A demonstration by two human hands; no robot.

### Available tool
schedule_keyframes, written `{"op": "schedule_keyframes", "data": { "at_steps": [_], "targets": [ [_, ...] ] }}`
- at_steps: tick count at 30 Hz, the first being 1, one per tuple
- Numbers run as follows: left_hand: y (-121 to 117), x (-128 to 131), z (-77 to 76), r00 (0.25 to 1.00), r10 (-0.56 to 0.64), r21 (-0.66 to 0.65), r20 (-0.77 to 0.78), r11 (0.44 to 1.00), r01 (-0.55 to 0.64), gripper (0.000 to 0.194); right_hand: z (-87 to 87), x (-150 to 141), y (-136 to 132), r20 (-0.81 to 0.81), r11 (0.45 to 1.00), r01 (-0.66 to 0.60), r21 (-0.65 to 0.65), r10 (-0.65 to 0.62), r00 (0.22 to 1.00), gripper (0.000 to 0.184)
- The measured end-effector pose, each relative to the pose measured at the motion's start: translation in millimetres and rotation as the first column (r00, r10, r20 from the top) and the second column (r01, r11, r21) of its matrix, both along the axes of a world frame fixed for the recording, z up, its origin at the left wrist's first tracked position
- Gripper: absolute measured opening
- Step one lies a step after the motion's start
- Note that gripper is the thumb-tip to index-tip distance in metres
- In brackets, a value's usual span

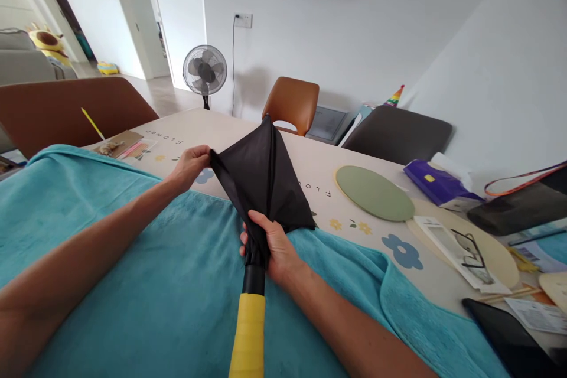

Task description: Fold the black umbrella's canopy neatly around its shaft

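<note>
One pale bench (195,130), printed with blue and yellow flowers and the word "Flower", stretches across the view. Spread over its near side is a turquoise towel (155,295). Three chairs stand around the bench: a brown one (75,106) at the left, a tan one (292,100) at the far side and a dark one (396,133) toward the right.

A black umbrella (248,174) with a yellow-wrapped handle (248,331) is held over the towel, its tip pointing away toward the tan chair and its canopy loosely folded. Beyond the bench, near the white wall, is an electric fan (206,71). To the right of the umbrella lies a green oval placemat (374,194), and past it a purple tissue pack (436,183); a black-screened device (509,336) rests at the lower right.

The right hand (279,248) is clamped around the gathered canopy just above the handle. The left hand (190,166) pinches the canopy's left corner, fingertips together on the fabric. Smaller still are the eyeglasses (472,250) at the right and a slim yellow stick (92,124) at the left.
</note>
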State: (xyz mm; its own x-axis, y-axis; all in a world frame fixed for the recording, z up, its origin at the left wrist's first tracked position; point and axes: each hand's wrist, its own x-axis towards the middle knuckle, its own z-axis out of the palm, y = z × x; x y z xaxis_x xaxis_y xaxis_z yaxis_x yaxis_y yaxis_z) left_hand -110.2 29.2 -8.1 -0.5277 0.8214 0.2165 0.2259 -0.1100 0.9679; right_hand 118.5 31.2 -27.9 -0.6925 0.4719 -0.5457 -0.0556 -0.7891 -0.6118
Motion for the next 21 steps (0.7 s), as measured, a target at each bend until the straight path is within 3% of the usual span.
{"op": "schedule_keyframes", "data": {
  "at_steps": [3, 9, 15, 19, 21],
  "targets": [
    [-1, -2, 7.9, 0.997, -0.04, 0.082, 0.059, 0.996, 0.035, 0.005, 1.5, -1, -1, -0.003, 0.999, 0.051, 0.008, -0.051, 0.999, 0.023],
    [0, -9, -3.4, 0.982, -0.174, -0.075, 0.075, 0.981, 0.18, 0.006, -2.1, 0, 0, -0.007, 1.0, 0.009, 0.025, -0.009, 1.0, 0.025],
    [-3, 0, -3.3, 0.966, -0.156, -0.192, -0.204, 0.974, 0.117, 0.031, -6.5, 0, 1, -0.02, 0.999, 0.002, 0.038, -0.001, 1.0, 0.024],
    [-3, 9, -2.8, 0.917, -0.3, -0.282, -0.262, 0.933, 0.225, 0.039, -2.2, 0, 1, 0.021, 0.998, -0.021, 0.057, 0.02, 1.0, 0.024],
    [-4, 12, -2.2, 0.871, -0.351, -0.37, -0.343, 0.903, 0.219, 0.036, -0.1, 0, 0, 0.037, 0.997, -0.026, 0.071, 0.023, 0.999, 0.023]
  ]
}}
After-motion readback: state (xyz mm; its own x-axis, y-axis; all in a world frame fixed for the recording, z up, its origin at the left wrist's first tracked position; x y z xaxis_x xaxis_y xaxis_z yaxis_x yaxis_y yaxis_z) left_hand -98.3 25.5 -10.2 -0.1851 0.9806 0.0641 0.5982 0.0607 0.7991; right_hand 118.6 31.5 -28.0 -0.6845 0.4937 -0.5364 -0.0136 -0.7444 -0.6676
